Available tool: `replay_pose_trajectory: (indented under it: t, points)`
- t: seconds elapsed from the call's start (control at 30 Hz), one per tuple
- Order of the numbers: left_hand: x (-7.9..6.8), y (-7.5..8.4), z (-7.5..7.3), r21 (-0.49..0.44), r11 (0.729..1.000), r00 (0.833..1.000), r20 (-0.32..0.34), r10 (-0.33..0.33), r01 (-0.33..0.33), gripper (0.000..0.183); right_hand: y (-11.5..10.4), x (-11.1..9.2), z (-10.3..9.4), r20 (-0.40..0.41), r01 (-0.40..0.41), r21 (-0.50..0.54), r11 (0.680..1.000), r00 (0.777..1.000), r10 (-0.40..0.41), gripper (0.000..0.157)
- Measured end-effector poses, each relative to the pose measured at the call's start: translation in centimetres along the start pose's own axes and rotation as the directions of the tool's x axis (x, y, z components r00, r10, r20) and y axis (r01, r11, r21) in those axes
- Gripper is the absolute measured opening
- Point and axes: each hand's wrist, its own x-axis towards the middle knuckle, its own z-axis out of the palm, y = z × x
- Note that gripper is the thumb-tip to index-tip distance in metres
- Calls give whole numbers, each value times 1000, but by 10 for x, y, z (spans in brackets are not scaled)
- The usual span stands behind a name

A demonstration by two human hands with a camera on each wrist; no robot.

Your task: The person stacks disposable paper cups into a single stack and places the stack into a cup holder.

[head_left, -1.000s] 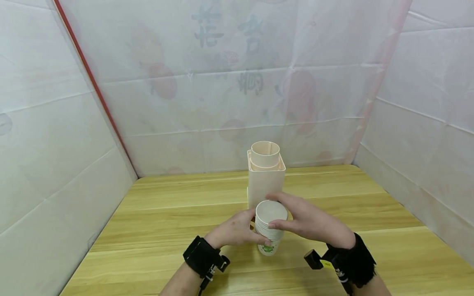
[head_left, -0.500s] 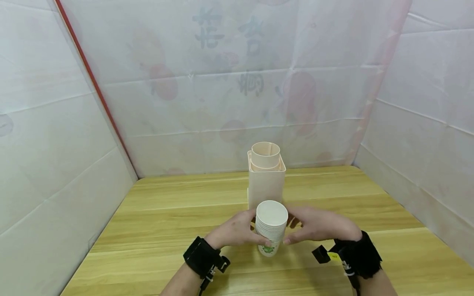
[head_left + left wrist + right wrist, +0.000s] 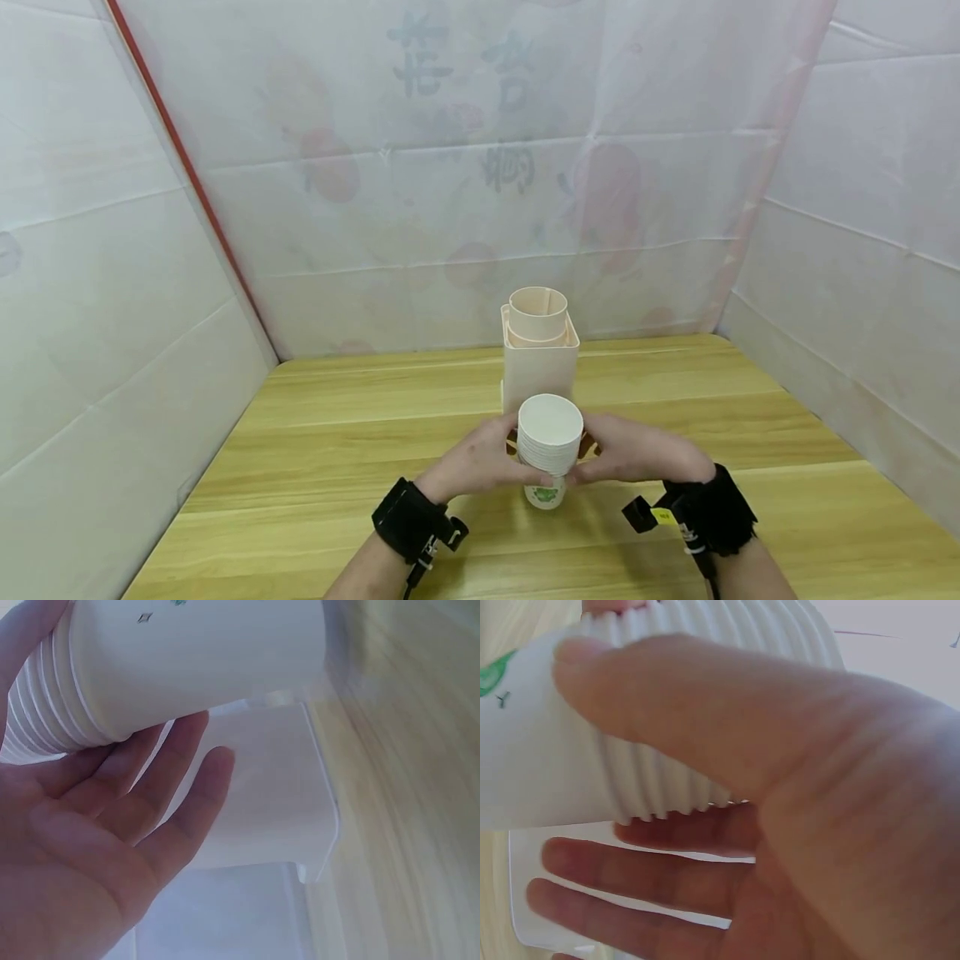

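Note:
A stack of nested white paper cups (image 3: 550,437) stands upright between both hands in the head view, its open mouth facing up and a green print low on its side. My left hand (image 3: 480,458) grips its left side, thumb across the front and fingers behind. From the right, my right hand (image 3: 645,450) holds it the same way; in the right wrist view its thumb (image 3: 645,690) lies over the stacked rims. Just behind the cups is a cream square container (image 3: 537,371) with a round tube (image 3: 537,312) rising from its top. The left wrist view shows the lowest cup's wall (image 3: 202,660).
The wood-grain table (image 3: 360,417) runs back to a white sheeted wall (image 3: 450,208) with faint red marks and characters. Similar sheeting (image 3: 862,250) closes in the right side. A red strip (image 3: 180,158) marks the left corner.
My right hand has come down from the rim, slipped off, then closed on the stack's right side. The cups have risen slightly. My left hand has kept its grip.

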Motion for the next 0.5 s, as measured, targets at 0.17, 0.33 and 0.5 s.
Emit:
replay_pose_trajectory:
  t: [0.17,0.33,0.5]
  points:
    - [-1,9,-5,-35,999,996,-89,17,-21,65,1,1,-1,-69,-22,-19,1000,997,21,47]
    - [-7,30,-12,-87,996,988,-157,13,-27,61,1,4,-1,-137,15,-27,1000,990,-18,47]
    - [-7,42,-20,-57,997,979,-201,39,-52,60,-4,8,-2,-238,52,-41,998,969,-61,51]
